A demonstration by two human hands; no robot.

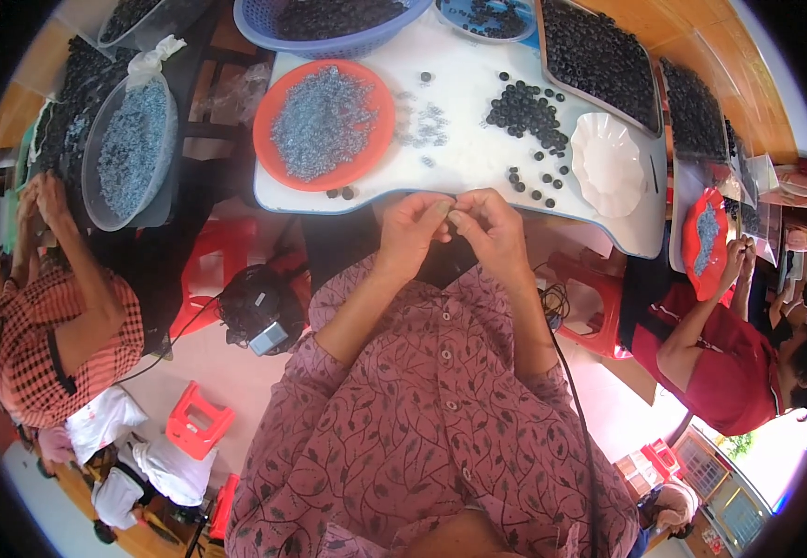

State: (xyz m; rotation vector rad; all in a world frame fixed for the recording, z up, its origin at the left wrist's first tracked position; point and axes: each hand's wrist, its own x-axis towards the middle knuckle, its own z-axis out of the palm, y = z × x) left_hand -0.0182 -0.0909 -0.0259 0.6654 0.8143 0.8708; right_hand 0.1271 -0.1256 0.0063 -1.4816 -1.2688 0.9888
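— So, how are the hands set right now?

— Both are pinched together at the near edge of the white tabletop (464,112). The left hand (410,232) and the right hand (495,228) meet fingertip to fingertip, narrowly closed around something very small. The piece itself is hidden between the fingertips; I cannot tell what it is, only that the pinch is tight and the two hands touch.

— What would make that pinch go well?

— My judgement: keep the work close to the table edge, as it is, so anything that slips lands on the tabletop and not in the lap. Hold with the fingertips only and keep the wrists quiet.

— And the supplies?

— Just beyond the hands, on the tabletop, lie loose small black round rings (526,112), some scattered right near the edge. Left of those on the tabletop sits a round orange plastic plate (273,112) heaped with tiny grey-blue pieces (322,121). Right of the rings stands an empty white scalloped dish (606,163). At the far side of the tabletop are a blue plastic basket (329,45) and a long tray (650,116), both full of black rings.

— Anyone else nearby?

— Two other people sit left and right of the table, busy with their own hands.
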